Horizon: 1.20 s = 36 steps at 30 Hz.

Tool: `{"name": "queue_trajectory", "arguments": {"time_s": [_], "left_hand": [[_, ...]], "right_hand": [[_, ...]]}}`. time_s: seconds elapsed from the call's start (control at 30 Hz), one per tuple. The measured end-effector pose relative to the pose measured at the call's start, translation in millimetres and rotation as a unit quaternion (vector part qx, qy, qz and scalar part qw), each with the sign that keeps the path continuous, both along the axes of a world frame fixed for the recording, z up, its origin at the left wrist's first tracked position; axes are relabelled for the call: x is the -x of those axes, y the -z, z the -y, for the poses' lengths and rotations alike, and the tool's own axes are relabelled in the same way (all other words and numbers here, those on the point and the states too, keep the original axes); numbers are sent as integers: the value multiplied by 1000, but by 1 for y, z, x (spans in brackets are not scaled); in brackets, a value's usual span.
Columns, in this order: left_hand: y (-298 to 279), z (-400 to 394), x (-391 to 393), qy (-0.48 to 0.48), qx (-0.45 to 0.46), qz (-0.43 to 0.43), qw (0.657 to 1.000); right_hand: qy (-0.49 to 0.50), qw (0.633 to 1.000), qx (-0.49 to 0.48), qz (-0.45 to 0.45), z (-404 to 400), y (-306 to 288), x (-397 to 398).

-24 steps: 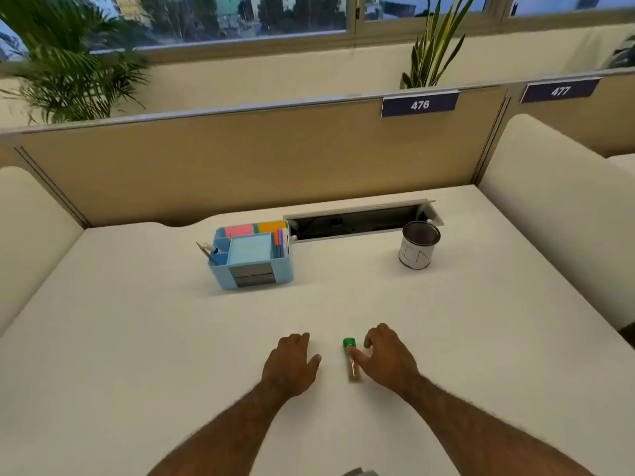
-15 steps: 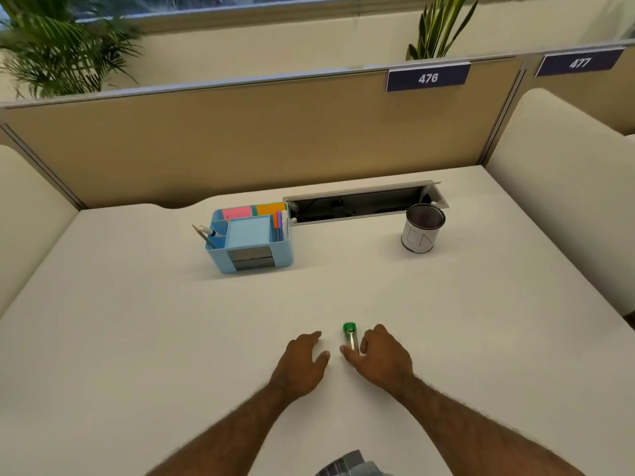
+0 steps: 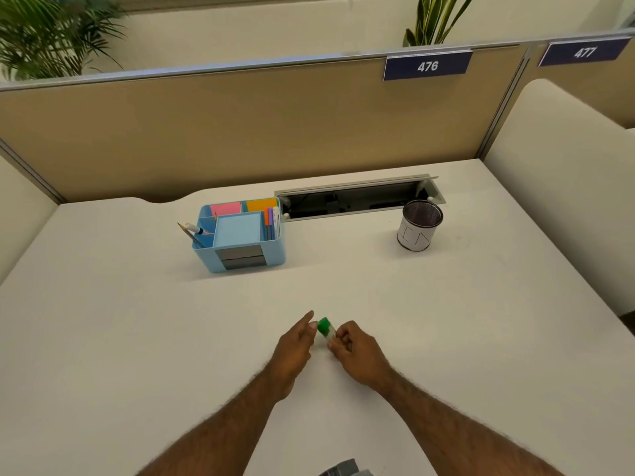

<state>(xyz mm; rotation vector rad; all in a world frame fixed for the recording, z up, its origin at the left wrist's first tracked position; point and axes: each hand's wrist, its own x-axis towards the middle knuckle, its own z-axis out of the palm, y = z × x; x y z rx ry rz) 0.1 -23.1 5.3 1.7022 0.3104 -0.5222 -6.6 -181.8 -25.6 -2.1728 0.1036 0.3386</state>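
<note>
A small clear tube with a green cap (image 3: 324,328) is held just above the white desk (image 3: 137,338), tilted with the cap toward the upper left. My right hand (image 3: 357,352) pinches the tube's lower body between thumb and curled fingers. My left hand (image 3: 295,345) is beside it on the left, its fingertips touching the green cap. Most of the tube's body is hidden by my right fingers.
A light blue desk organizer (image 3: 240,235) with sticky notes, pens and a pencil stands at the middle back. A mesh pen cup (image 3: 420,225) stands to the right. An open cable tray (image 3: 357,197) runs behind them. Tan partition panels close the back and sides.
My right hand has picked the tube up off the desk and tilted it. My left hand has moved in to touch the cap. The camera has tipped further down.
</note>
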Motion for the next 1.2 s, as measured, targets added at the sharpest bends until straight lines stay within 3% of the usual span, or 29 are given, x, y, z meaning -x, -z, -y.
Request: {"name": "queue_trajectory", "arguments": {"time_s": [0.17, 0.37, 0.73, 0.93, 1.07, 1.2], "left_hand": [[2, 5, -6, -61, 84, -14, 995], [3, 12, -22, -147, 122, -8, 982], [17, 6, -37, -178, 220, -62, 957], [13, 9, -43, -151, 172, -6, 973], [8, 10, -44, -186, 222, -12, 957], [-1, 9, -48, -154, 212, -1, 965]], "right_hand": [[-31, 998, -48, -19, -5, -5, -7], [-34, 986, -143, -73, -11, -15, -19], [-30, 989, -119, -79, -11, -12, -33], [-15, 990, -125, -63, -10, -15, -31], [-12, 990, -133, -46, -10, -15, -31], [7, 984, -168, -51, -10, -16, -30]]}}
